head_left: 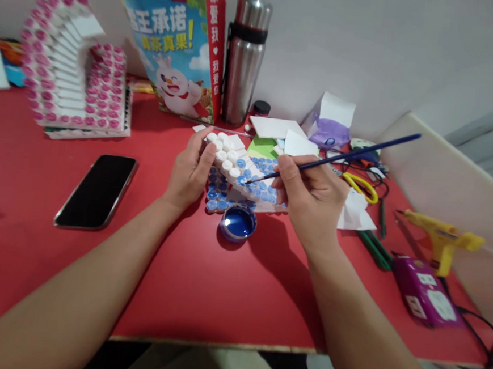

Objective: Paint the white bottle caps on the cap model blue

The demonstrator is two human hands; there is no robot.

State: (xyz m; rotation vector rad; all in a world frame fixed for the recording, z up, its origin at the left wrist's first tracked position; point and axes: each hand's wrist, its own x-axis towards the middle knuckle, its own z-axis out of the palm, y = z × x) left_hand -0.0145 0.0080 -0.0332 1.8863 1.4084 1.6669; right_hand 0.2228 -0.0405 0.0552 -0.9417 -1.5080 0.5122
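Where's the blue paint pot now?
In the head view, the blue paint pot sits on the red table at centre, left of the right hand, in front of the disc-covered model.

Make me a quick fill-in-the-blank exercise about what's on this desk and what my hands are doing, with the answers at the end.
1. While the left hand grips the blue-and-white model, the right hand holds a slim ____.
2. The paint in the small round pot is ____.
3. In the picture, the phone lies to the ____ of that pot.
4. The tabletop is coloured ____.

Missing words: paintbrush; blue; left; red.
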